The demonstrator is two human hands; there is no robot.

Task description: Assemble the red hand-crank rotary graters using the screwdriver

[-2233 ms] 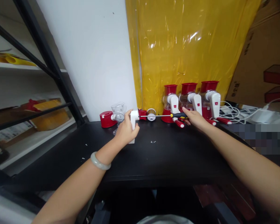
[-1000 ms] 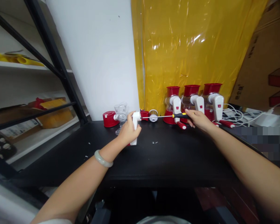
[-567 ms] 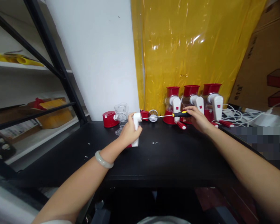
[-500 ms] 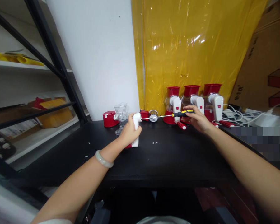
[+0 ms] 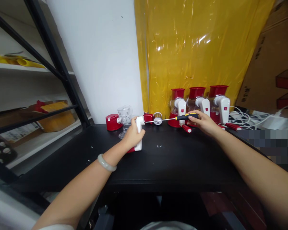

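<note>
My left hand (image 5: 132,135) is wrapped round a white crank handle (image 5: 139,134) with a red end, held upright on the black table (image 5: 172,163). My right hand (image 5: 203,121) grips the black and yellow handle of a long screwdriver (image 5: 169,119). The screwdriver lies level, and its tip meets the top of the white handle. A clear plastic body part (image 5: 124,117) stands just behind my left hand.
Three red and white hand-crank grinders (image 5: 199,103) stand in a row before a yellow plastic sheet (image 5: 194,48). A red round base (image 5: 111,122), a small metal drum (image 5: 157,118), white cables (image 5: 244,118), loose screws (image 5: 159,146) and a shelf rack (image 5: 38,105) at left.
My right hand has shifted its fingers on the screwdriver handle, turning it slightly. My left hand and the white handle have stayed in place.
</note>
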